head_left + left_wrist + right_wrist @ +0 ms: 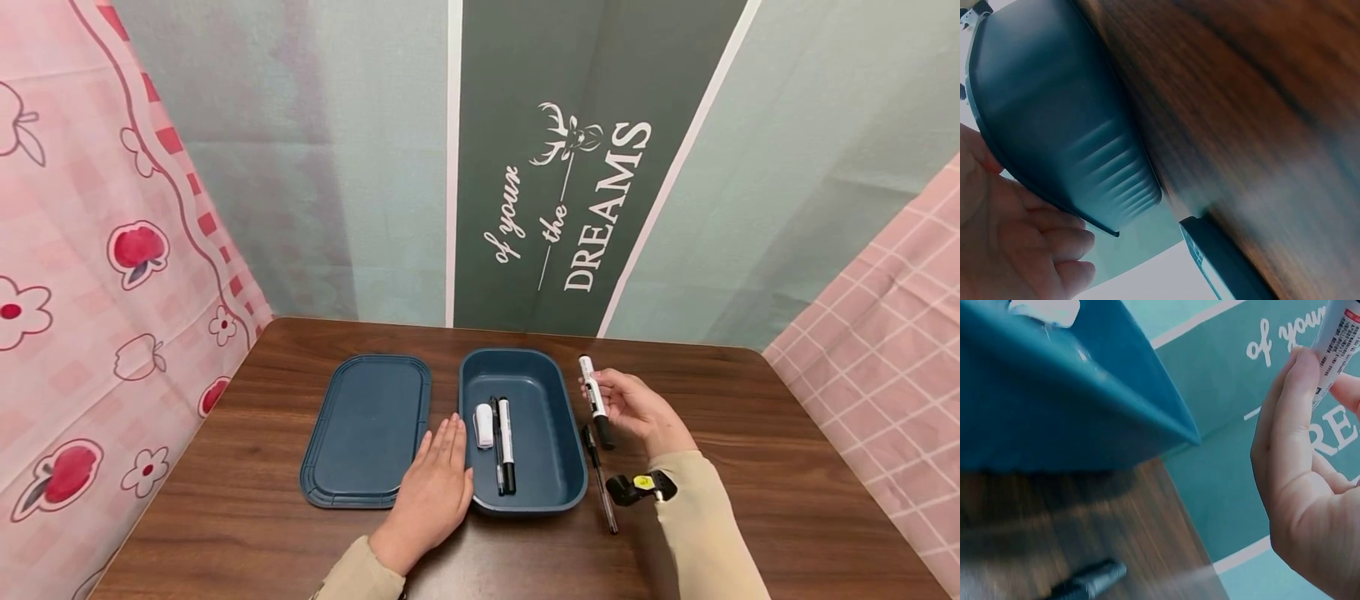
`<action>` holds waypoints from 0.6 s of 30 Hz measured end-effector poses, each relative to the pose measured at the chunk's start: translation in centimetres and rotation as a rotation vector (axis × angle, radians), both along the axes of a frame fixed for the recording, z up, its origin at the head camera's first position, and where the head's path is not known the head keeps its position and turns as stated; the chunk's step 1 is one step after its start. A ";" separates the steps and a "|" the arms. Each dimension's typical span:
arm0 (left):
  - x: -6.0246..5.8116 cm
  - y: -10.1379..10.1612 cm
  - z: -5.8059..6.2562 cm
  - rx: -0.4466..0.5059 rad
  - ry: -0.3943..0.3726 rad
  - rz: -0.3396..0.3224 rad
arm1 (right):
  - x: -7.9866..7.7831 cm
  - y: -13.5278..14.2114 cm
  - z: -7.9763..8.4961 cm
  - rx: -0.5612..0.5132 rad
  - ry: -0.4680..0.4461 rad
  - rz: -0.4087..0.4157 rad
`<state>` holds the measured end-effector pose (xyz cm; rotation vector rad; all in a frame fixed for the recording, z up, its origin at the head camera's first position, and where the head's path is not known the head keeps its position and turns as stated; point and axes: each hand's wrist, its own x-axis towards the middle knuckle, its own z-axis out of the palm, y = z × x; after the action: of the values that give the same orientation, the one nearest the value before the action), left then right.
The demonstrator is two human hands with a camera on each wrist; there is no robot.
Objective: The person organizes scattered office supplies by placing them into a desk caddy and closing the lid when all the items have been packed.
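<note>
A white marker with a black cap (594, 395) is pinched between the thumb and fingers of my right hand (637, 410), just right of the blue box (551, 454). My left hand (437, 492) rests with straight fingers against the box's left rim; the left wrist view shows its fingers (1063, 240) touching that rim from outside. Inside the box lie a short white object (483, 426), a black pen (497, 450) and another white marker (507, 442), side by side. A dark pen with a clear barrel (602, 483) lies on the table beside the box, below my right hand.
A flat blue lid (367, 429) lies on the wooden table (247, 467) left of the box. Behind the table hangs a green curtain (525, 283) with white lettering. Pink patterned cloths (112, 333) hang at the sides. My right wrist wears a small black camera (637, 487).
</note>
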<state>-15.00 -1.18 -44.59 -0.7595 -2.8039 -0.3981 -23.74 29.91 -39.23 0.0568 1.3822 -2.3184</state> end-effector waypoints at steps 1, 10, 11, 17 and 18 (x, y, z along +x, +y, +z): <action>0.0 0.0 0.0 0.000 0.000 0.000 | -0.1 -0.3 0.1 0.006 0.001 0.002; -0.1 0.1 -0.1 0.001 0.025 0.006 | -1.0 -3.0 0.5 0.109 0.020 0.016; -0.1 0.1 -0.1 0.002 0.027 0.006 | -1.1 -3.2 0.4 0.119 0.023 0.020; -0.1 0.2 -0.3 0.003 0.028 0.009 | -1.7 -4.9 0.2 0.207 0.043 0.011; -0.1 0.2 -0.2 0.002 0.027 0.010 | -1.8 -5.2 0.2 0.231 0.046 0.005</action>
<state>-15.13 -1.01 -44.82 -0.7448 -2.7809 -0.3860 -25.49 24.70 -39.03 0.0697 1.6656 -2.1587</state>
